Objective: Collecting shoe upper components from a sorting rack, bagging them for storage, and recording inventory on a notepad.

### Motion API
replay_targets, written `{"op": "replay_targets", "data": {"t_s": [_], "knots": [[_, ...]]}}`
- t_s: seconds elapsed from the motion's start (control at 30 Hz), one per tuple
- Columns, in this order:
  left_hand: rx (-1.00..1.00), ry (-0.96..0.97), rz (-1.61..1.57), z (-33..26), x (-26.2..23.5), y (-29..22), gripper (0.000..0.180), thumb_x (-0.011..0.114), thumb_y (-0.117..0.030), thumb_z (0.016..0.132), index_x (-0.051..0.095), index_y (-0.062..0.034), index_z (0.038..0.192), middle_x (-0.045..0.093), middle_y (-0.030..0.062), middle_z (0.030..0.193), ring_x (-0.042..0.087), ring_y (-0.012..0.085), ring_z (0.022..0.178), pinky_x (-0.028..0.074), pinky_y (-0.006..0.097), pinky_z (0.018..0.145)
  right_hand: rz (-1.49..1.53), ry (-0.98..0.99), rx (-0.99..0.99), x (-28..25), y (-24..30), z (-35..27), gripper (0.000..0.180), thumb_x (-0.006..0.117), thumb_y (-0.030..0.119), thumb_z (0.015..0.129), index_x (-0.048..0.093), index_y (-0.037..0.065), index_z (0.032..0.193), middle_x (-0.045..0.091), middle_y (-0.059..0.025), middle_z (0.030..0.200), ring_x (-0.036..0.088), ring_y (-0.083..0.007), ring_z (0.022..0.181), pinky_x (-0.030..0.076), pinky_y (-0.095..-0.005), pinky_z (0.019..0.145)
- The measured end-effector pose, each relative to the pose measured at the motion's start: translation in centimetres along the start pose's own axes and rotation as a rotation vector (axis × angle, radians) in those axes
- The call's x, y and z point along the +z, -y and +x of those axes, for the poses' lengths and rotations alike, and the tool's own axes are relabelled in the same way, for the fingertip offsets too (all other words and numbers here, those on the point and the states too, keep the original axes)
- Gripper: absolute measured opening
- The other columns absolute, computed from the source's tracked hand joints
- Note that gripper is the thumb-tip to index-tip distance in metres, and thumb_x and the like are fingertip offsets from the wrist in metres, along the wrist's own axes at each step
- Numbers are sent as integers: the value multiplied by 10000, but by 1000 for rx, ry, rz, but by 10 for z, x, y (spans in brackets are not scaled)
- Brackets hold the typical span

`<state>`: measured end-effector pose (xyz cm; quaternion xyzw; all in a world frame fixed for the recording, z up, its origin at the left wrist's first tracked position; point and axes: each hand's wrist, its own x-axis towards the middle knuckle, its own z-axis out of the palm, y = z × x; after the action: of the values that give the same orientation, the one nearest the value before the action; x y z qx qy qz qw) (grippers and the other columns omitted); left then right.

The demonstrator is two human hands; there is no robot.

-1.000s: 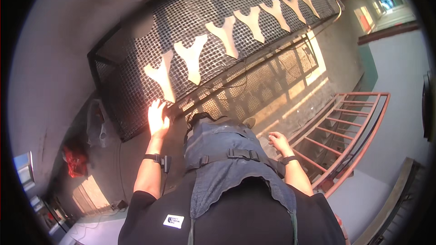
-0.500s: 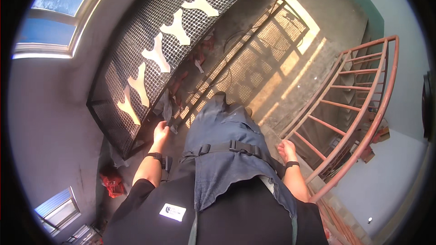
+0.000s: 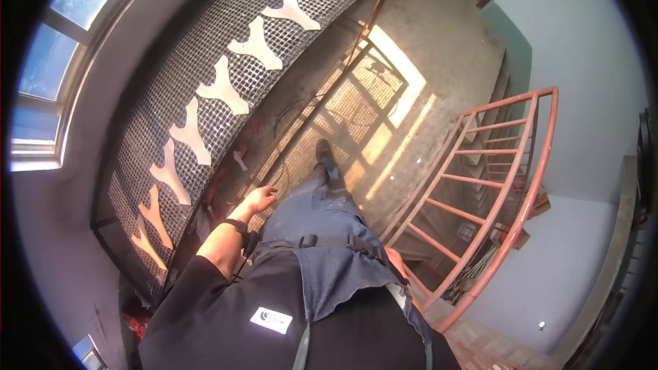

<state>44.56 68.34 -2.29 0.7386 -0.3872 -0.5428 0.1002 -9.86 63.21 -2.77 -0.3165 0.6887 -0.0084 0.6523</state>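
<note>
Presently I logged the left hand [image 3: 260, 199] half curled, gripping nothing visible; the right hand [image 3: 395, 259] was mostly hidden, finger state indeterminable. Seven pale Y-shaped pieces [image 3: 192, 133] lay along the black mesh rack [image 3: 205, 34].

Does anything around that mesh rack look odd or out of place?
One small thing: a pale scrap lies loose by the long edge of the mesh rack, near some red material. It looks like stray litter, though it's too blurred to identify. The Y-shaped pieces lie in a row with no obvious damage.
</note>
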Motion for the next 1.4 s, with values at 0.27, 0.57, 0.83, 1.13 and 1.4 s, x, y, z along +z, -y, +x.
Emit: {"op": "replay_targets", "data": {"t_s": [0.27,0.57,0.83,1.13,1.4], "knots": [[26,-120,-106,105,-70,-97,494,570,-224,838,622,-41,1294,691,198,1176,669,302,1084,509,382,959,-110,-64,36,-60,166,45,224,554,232,960,698,80,1039,676,-24,847,650,-133,754,502,-280,648],[-185,-342,-477,105,-121,-130,486,578,-173,888,572,-12,1347,656,194,1263,650,263,1125,493,364,991,-504,93,-309,5,485,154,372,588,227,978,601,33,1296,704,-80,1032,686,-152,827,517,-253,658],[-697,-828,-893,44,36,-62,438,568,-155,911,577,-32,1331,698,93,1017,670,157,797,533,312,651,-1063,558,-1066,174,738,177,330,647,136,919,648,30,1230,713,-109,1005,690,-184,900,546,-316,816],[-796,-900,-1175,95,62,-292,455,619,-165,908,582,-32,1341,709,135,1115,680,192,979,527,319,892,-1423,1176,-2196,313,873,178,372,636,71,781,653,43,1151,607,-151,1194,544,-356,1191,451,-454,982],[-800,-1193,-1499,142,117,-399,418,585,-139,946,570,-24,1347,693,97,1103,670,170,953,522,305,857,-1903,1594,-2332,381,873,187,238,565,181,841,653,82,1038,584,-132,1170,466,-322,1299,378,-478,1069]]}}
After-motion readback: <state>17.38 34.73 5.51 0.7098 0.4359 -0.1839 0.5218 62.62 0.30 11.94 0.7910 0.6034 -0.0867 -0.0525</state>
